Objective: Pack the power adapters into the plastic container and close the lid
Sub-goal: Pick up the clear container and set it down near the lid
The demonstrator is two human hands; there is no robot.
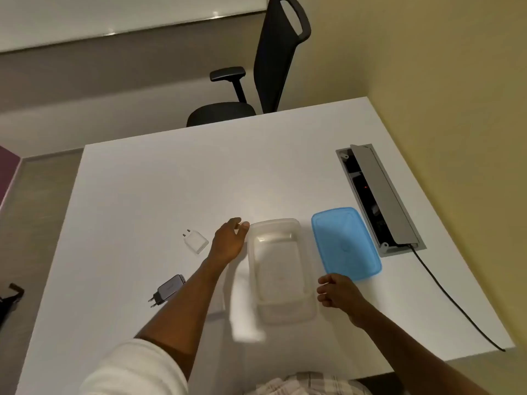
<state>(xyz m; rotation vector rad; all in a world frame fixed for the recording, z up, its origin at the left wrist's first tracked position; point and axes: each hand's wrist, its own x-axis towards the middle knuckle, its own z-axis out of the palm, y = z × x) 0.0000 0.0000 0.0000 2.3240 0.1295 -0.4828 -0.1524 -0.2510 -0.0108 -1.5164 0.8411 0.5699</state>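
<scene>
A clear plastic container (281, 269) stands open and empty in the middle of the white table (159, 189). Its blue lid (345, 243) lies flat just to its right. A white power adapter (195, 240) lies left of the container, and a grey adapter with a two-pin plug (168, 289) lies nearer, further left. My left hand (229, 240) rests at the container's far left corner, fingers apart, touching or almost touching the rim. My right hand (338, 290) hovers at the container's near right side, fingers loosely curled, holding nothing.
An open cable hatch (379, 195) is set into the table at the right, with a black cable (453, 297) running from it to the near edge. A black office chair (256, 81) stands beyond the far edge. A yellow wall runs along the right.
</scene>
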